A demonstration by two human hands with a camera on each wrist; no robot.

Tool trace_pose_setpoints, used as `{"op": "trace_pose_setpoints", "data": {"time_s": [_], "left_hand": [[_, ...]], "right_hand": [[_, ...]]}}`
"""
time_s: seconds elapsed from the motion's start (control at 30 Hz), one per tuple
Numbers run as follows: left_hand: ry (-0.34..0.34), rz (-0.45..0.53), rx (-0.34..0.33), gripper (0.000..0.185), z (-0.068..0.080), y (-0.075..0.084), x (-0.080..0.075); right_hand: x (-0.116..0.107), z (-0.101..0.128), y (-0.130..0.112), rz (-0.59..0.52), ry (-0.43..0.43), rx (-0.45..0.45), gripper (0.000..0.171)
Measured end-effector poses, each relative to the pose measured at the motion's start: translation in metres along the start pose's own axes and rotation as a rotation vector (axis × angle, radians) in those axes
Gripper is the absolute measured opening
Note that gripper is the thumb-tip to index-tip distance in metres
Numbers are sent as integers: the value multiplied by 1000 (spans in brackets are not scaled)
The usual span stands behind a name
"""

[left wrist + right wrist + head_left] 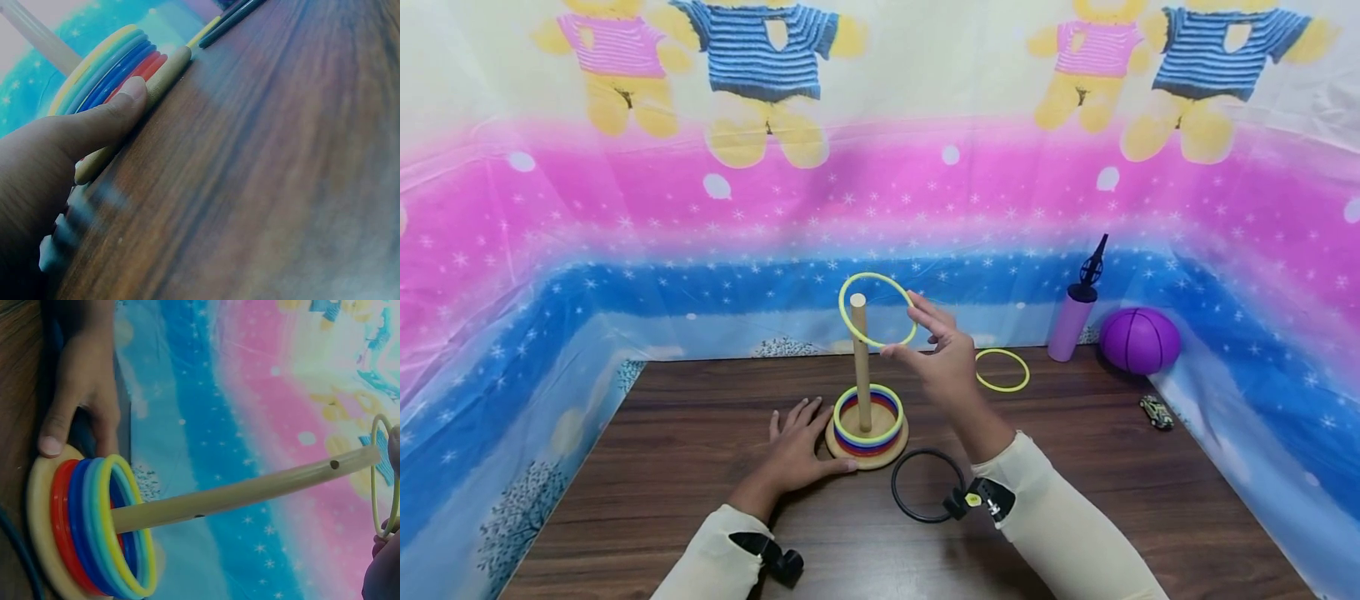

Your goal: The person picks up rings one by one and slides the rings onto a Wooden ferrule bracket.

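Note:
Thumb and fingers of my right hand pinch a thin yellow ring by its right side. The ring is held tilted at the top of an upright wooden post, and the post's tip shows inside its outline in the head view. Around the post's foot lies a stack of rings, red lowest, then blue, teal and yellow, on a round wooden base. My left hand rests at the base's left side, its thumb against the base's edge and its other fingers spread out straight.
A black ring lies right of the base, near the right sleeve. Farther back lies another yellow ring. At the back right stand a pink and black hand pump, a purple ball and a small toy car.

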State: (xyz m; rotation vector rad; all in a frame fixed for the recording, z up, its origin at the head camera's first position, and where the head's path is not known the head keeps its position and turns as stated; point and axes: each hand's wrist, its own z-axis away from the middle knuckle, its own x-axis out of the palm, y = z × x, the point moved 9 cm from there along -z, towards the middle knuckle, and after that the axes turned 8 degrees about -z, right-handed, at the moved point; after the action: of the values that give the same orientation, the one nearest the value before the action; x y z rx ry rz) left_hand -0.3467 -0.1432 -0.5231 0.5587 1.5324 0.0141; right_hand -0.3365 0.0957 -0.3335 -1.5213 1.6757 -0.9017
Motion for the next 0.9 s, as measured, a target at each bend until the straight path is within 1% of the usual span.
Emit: {"op": "trace_pose_setpoints", "data": {"time_s": [0.13, 0.33, 0.4, 0.57, 0.8, 0.9], "left_hand": [[-3, -6, 0, 110, -1, 0, 1], [-4, -16, -7, 110, -1, -1, 1], [-4, -17, -8, 110, -1, -1, 1], [-2, -18, -7, 110, 0, -1, 1], [5, -17, -1, 109, 0, 0, 1], [4, -18, -1, 110, -1, 0, 1]], "right_hand": [[5, 6, 8, 40, -48, 30, 74], [10, 15, 21, 74, -90, 48, 74], [11, 19, 28, 81, -103, 69, 75], [11, 28, 41, 100, -122, 110, 76], [12, 38, 52, 98, -140, 141, 75], [12, 42, 58, 116, -143, 155, 74]]}}
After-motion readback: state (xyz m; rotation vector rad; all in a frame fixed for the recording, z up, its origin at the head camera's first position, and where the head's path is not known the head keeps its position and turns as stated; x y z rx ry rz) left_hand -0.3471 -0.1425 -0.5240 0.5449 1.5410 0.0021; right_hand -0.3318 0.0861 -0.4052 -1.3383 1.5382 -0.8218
